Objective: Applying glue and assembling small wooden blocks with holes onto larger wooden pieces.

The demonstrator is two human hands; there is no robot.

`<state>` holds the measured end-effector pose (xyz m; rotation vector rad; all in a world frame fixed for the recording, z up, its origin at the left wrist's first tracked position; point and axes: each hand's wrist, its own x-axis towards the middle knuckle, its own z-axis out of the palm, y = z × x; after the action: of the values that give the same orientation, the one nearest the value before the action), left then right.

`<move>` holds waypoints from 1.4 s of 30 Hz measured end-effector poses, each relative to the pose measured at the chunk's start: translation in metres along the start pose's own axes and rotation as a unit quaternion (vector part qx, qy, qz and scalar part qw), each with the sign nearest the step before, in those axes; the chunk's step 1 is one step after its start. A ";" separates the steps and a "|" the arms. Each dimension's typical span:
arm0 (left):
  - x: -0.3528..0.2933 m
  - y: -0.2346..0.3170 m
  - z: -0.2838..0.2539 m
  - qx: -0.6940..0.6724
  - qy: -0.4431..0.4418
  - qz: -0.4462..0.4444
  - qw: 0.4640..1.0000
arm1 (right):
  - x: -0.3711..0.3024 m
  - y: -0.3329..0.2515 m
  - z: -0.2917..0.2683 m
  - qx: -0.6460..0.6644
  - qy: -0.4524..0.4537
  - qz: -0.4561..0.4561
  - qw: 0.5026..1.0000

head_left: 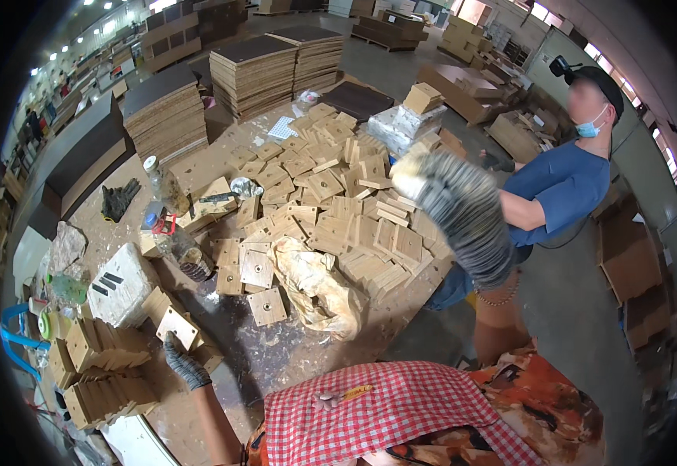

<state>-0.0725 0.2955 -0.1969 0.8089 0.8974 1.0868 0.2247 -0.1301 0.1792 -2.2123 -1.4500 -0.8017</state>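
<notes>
My left hand [186, 366], in a grey striped glove, is at the lower left with its fingers closed on the edge of a square wooden block [177, 328] that has small holes. The underside of that grip is hidden. Close by, several similar blocks [105, 346] stand in packed rows. My right hand [463, 213], in a thick striped glove with pale fingertips, is raised at the right of the bench, near a big heap of wooden blocks [327, 186]. Motion smears its fingers, so whether it holds anything does not show. A crumpled cream cloth [315, 291] lies between my hands.
Plastic bottles [179, 245], a dark glove [119, 199] and a white wrapped block [123, 285] sit on the left of the workbench [307, 353]. Board stacks [253, 78] rise behind. A co-worker [564, 179] in blue stands at the right.
</notes>
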 end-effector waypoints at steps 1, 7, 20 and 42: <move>0.000 -0.003 0.000 -0.003 -0.007 0.019 1.000 | 0.017 0.000 0.002 0.118 0.003 0.093 0.989; -0.023 -0.004 0.000 0.065 -0.021 0.066 0.995 | 0.088 -0.010 0.027 0.166 0.125 0.094 0.974; -0.027 -0.014 -0.013 0.140 -0.036 0.114 0.983 | 0.254 0.102 0.245 0.006 -0.204 0.283 0.937; -0.129 0.024 0.113 0.243 -0.346 0.102 0.900 | -0.096 0.009 0.176 0.739 -0.220 0.357 0.527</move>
<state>-0.0062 0.1667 -0.1026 1.6136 0.4695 0.6549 0.2485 -0.0977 -0.0171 -1.1776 -0.5463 1.0616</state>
